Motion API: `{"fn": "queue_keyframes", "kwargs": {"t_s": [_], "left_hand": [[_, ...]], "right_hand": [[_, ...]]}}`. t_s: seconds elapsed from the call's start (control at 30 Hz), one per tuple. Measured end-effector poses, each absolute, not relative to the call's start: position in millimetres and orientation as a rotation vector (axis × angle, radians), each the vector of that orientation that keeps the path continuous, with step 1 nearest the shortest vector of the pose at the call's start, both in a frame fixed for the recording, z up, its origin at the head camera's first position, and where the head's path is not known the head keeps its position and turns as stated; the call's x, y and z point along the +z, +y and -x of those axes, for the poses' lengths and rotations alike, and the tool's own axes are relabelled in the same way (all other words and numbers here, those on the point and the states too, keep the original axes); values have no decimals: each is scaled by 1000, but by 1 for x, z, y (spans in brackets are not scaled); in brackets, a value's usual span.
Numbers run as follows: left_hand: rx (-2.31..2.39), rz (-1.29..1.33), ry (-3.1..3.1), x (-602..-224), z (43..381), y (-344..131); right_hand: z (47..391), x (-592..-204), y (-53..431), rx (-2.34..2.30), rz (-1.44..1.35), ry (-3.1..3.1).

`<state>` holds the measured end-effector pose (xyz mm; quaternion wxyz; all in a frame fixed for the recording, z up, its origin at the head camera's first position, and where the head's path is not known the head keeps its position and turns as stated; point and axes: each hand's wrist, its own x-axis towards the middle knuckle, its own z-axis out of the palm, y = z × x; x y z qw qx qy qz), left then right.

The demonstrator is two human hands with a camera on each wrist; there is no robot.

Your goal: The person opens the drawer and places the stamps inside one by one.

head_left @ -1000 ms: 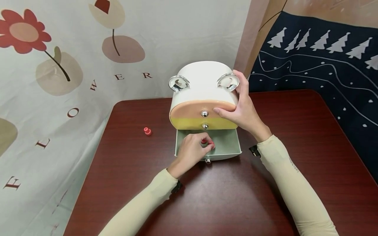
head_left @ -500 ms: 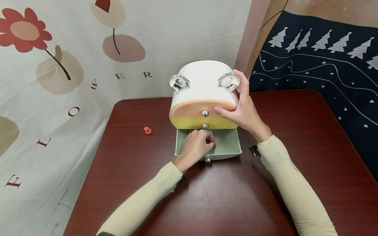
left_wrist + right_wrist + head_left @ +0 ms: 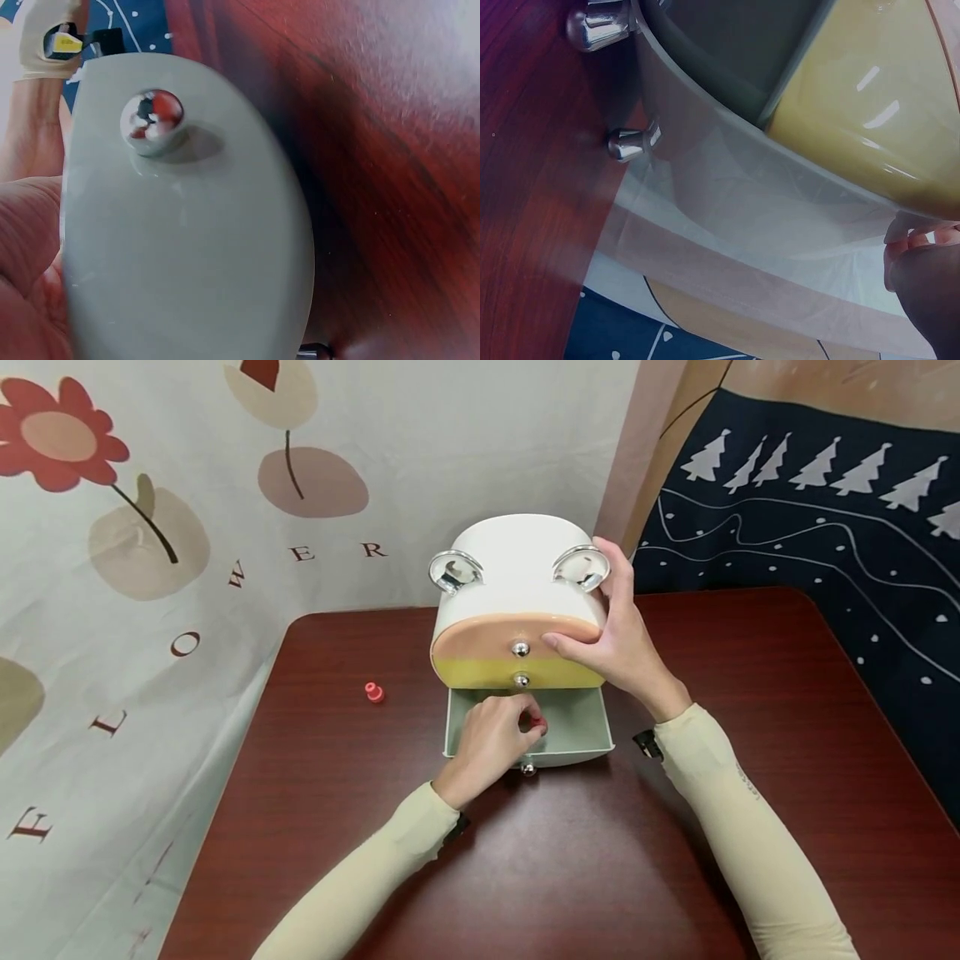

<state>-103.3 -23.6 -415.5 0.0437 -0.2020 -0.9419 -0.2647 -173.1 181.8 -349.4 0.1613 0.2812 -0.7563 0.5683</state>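
Observation:
A small white drawer cabinet [image 3: 525, 560] has two shiny silver ears and round silver knobs. Its lowest, pale green drawer [image 3: 573, 722] is pulled out below the orange drawer front [image 3: 472, 639] and the yellow one [image 3: 472, 672]. Inside that drawer my left hand [image 3: 491, 739] pinches a small red piece [image 3: 537, 721], mostly hidden by the fingers. In the left wrist view the green front with its knob [image 3: 152, 120] covers most of the fingers. My right hand [image 3: 626, 643] grips the cabinet's right side, thumb on the orange front and fingers behind the ear.
A small red stepped peg [image 3: 374, 692] stands on the dark red-brown table [image 3: 337, 827], left of the cabinet. Behind the table hang a pale cloth with flowers [image 3: 420, 460] and a dark blue one with white trees [image 3: 780, 527].
My left hand reached slightly farther into the green drawer, then drew back a little, the red piece still between its fingers. My right hand has stayed in place on the cabinet.

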Motion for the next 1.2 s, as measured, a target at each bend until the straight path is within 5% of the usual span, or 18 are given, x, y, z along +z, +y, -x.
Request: {"fn": "queue_keyframes", "kwargs": {"t_s": [0.73, 1.2], "left_hand": [[-1313, 699, -2315, -412, 71, -70], [-1381, 232, -2037, -423, 80, -131]], "right_hand": [[172, -348, 180, 1624, -798, -2166], [185, -364, 185, 1624, -774, -2184]]}}
